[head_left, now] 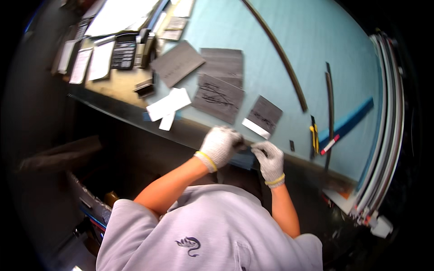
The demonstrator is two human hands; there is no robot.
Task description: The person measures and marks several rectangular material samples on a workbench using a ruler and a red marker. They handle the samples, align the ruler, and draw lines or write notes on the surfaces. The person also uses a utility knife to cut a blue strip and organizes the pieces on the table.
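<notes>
Both my hands wear off-white knit gloves with yellow cuffs and meet just over the table's front edge. My left hand (220,147) is closed, its fingers curled toward a dark patch. I cannot make out what it grips. Close by on the right, my right hand (270,162) pinches finger and thumb together; whatever lies between them is too small and blurred to name. Just beyond the hands lies a dark grey sample piece (265,114) with a white strip along its near edge. To its left rests a grey square panel (219,98) with black scribbles.
More grey panels (178,63) lie behind. White paper strips (169,107) sit near the front edge. A calculator (123,53) and notepads (100,59) stand far left. On the right are a yellow cutter (313,135), a red-and-white marker (330,144), a blue strip (350,123) and a long dark strip (282,56).
</notes>
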